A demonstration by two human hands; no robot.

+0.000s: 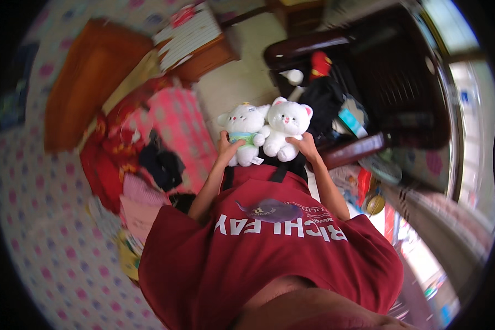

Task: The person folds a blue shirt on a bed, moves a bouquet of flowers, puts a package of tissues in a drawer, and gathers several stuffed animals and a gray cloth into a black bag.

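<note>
Two white plush toys are held side by side in front of my waist. My left hand (229, 144) grips the plush toy in a green and blue top (241, 119), its thumb across the toy's front. A small tag hangs at that toy's foot. My right hand (305, 146) is closed around the side of the white plush cat (288, 119), which has pink inner ears and a pink nose. The toys touch each other, and both face up towards me. The fingers behind them are hidden.
To the left is a bed with red bedding (103, 169), a pink checked blanket (181, 128), dark cloth (163, 165) and a wooden headboard (95, 78). A wooden cabinet (208, 55) stands ahead. On the right, a dark wooden bench (387, 74) bears clothes and a teal box (352, 122).
</note>
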